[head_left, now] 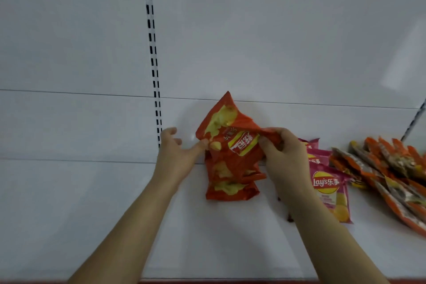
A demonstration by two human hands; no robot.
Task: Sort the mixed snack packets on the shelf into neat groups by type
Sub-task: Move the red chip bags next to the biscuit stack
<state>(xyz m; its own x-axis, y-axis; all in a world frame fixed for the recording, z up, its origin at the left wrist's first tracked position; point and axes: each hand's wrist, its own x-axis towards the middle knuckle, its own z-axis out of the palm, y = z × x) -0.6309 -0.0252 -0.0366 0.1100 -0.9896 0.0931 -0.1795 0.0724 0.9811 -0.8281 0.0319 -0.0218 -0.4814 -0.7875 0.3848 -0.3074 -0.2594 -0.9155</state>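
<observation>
On shelf (207, 237): right hand (285, 157) grips red packet (232, 136) | left hand (177, 152) loose, fingertips touching it

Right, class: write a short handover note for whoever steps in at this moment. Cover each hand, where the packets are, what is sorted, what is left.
Right hand: grip on the raised red packet.
Left hand: fingertips at that packet's left edge, fingers relaxed.
Red pile: on the shelf, under the raised packet.
Pink packets: right of the red pile.
Orange packets: far right.
Done: three groups formed.
Left: lay the red packet on its pile, neaten.
</observation>
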